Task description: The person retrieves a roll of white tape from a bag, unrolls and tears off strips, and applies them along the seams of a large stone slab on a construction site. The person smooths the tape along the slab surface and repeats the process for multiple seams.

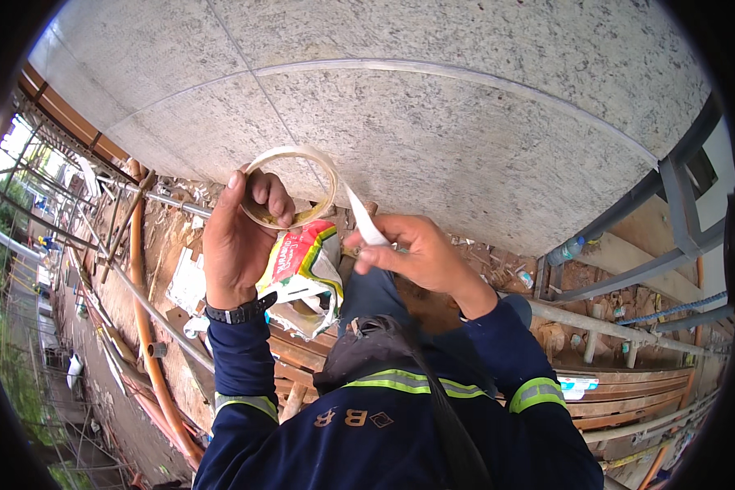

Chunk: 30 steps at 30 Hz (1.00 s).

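My left hand holds a nearly used-up roll of whitish tape, its fingers hooked through the ring from the left. A loose strip of the tape runs down from the roll's right side to my right hand, which pinches its end between thumb and fingers. Just below the roll sits an opened red, yellow and white bag, its top crumpled. Both hands are in front of a grey panel wall with joints between its panels, one of them covered by a pale strip.
Wooden planks lie under and beside me. Metal scaffold pipes cross at the right, with a dark steel frame against the wall. To the left, an orange pipe and more scaffolding border a lower ground area strewn with debris.
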Available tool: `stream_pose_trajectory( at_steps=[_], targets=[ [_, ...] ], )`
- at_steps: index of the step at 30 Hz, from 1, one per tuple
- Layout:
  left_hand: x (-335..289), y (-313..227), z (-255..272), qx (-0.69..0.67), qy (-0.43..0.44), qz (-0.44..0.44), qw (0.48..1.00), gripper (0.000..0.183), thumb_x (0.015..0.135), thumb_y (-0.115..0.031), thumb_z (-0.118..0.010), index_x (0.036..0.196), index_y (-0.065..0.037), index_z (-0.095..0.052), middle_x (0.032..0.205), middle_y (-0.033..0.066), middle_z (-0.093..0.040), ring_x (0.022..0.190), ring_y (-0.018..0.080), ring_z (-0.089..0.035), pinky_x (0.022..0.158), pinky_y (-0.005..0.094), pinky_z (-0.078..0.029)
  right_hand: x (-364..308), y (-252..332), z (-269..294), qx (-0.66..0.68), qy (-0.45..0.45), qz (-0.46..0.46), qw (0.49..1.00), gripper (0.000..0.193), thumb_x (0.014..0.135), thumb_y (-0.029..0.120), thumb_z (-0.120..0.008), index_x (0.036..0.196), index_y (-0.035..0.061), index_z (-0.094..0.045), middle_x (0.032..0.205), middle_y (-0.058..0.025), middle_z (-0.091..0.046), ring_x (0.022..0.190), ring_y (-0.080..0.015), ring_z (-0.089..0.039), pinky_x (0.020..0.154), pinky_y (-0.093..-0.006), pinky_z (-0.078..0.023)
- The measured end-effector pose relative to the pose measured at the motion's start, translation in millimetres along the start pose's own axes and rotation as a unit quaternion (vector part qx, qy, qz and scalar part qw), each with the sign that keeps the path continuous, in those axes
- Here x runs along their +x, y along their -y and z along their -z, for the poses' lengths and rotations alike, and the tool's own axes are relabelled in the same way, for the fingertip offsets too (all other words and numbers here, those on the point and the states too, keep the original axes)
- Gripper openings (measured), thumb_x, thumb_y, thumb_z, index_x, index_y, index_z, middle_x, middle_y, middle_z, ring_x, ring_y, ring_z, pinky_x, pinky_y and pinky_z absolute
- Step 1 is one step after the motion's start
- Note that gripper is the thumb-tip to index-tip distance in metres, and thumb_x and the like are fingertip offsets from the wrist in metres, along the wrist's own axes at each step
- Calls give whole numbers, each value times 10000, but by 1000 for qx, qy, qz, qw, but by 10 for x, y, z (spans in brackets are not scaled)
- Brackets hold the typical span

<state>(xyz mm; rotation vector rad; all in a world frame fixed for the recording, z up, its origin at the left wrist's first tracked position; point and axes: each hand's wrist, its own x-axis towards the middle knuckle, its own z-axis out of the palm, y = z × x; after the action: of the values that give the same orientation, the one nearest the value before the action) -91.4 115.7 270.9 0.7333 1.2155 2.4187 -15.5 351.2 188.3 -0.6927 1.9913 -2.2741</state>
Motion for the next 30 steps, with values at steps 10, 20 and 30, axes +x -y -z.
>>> stream_pose_trajectory(
  at_steps=[10, 20, 30],
  targets=[
    [-356, 497, 591, 63, -93, 9, 994, 254, 965, -283, -640, 947, -46, -550, 929, 84, -589, 935, 209, -563, 963, 373, -427, -221, 704, 576, -277, -84, -84, 954, 180, 981, 201, -690, 995, 28, -735, 787, -60, -713, 744, -111, -658, 662, -300, -496],
    [-377, 508, 381, 185, 23, -33, 982, 221, 913, -222, -678, 851, -35, -578, 900, 100, -631, 962, 218, -597, 980, 378, -440, -294, 701, 801, -510, -224, 175, 812, 112, 920, 95, -728, 1007, 27, -748, 818, -118, -684, 713, -266, -647, 630, -338, -481],
    [-409, 569, 212, 220, -24, -77, 972, 210, 946, -189, -722, 1001, -59, -567, 951, 46, -628, 923, 126, -590, 859, 290, -466, -440, 1028, 631, -455, -191, 181, 851, 142, 904, 76, -755, 1023, 1, -745, 868, -117, -710, 760, -196, -659, 683, -303, -498]
  ],
)
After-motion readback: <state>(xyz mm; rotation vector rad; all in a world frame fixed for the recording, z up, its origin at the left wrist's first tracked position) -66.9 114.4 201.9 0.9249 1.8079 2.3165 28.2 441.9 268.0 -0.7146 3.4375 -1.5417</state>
